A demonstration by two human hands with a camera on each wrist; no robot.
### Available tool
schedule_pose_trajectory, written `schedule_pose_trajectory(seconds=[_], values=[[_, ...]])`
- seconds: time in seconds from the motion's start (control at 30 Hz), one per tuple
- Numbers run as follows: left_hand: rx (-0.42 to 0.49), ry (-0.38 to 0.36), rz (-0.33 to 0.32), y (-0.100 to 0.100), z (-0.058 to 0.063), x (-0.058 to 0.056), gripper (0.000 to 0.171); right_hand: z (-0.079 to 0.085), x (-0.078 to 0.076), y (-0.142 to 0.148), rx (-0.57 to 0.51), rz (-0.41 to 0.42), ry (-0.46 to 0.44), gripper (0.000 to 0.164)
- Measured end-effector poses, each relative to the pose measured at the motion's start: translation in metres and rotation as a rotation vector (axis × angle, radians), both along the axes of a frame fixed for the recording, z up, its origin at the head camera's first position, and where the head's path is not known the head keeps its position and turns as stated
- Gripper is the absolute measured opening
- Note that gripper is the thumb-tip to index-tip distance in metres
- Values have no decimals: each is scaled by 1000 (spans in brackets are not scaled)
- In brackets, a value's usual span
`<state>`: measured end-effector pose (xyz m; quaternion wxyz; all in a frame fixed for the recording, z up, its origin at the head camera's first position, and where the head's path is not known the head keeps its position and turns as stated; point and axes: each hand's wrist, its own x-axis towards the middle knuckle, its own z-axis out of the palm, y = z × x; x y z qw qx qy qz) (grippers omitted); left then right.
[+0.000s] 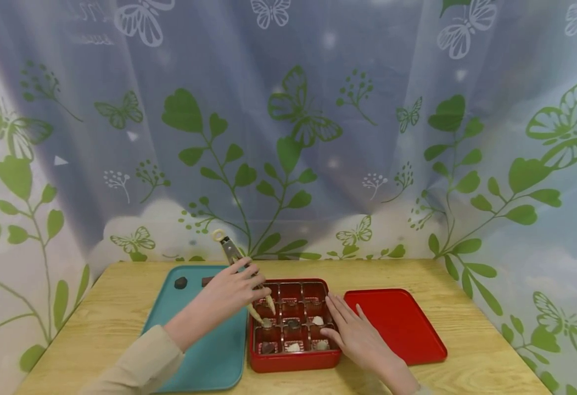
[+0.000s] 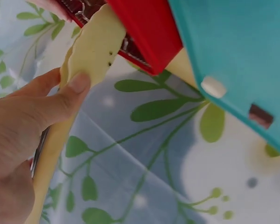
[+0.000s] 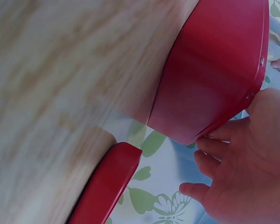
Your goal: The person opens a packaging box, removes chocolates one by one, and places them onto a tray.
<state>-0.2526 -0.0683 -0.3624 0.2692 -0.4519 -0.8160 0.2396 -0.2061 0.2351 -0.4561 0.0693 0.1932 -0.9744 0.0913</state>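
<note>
My left hand [image 1: 234, 285] grips a pair of tongs [image 1: 231, 250] with a metal body and cream tips. The tips point down into the left middle compartment of a red box [image 1: 293, 362], beside a small greyish piece [image 1: 267, 323]; I cannot tell whether they touch it. In the left wrist view, the thumb presses on the cream arm of the tongs [image 2: 95, 46]. My right hand [image 1: 359, 337] rests on the box's right edge with fingers extended. Other compartments hold a dark piece [image 1: 268, 348], a white piece [image 1: 293, 347] and several more small pieces.
A teal tray [image 1: 199, 356] lies left of the box, bearing a dark lump [image 1: 180, 282] and a brown block [image 1: 208, 281]. In the left wrist view a white piece [image 2: 213, 87] also lies on it. A red lid [image 1: 397, 323] lies to the right. Behind hangs a patterned curtain [image 1: 318, 181].
</note>
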Motion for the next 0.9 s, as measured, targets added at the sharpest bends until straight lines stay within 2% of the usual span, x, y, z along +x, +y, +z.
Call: schedule_pose_trajectory(seconds=[0.13,0.37,0.6,0.77,0.9], values=[[-67,32,-16,12,5,-5,39,-1,0,0,-5,5,6,71],[-214,69,18,33,12,-3,31,1,1,-2,-7,7,7,71],[-287,67,49,48,-1,-3,21,0,2,-4,-3,20,1,72],[-260,47,61,46,-10,-9,21,1,2,-4,6,16,4,72],[-189,33,30,37,-13,-11,32,2,3,-3,5,10,7,71]])
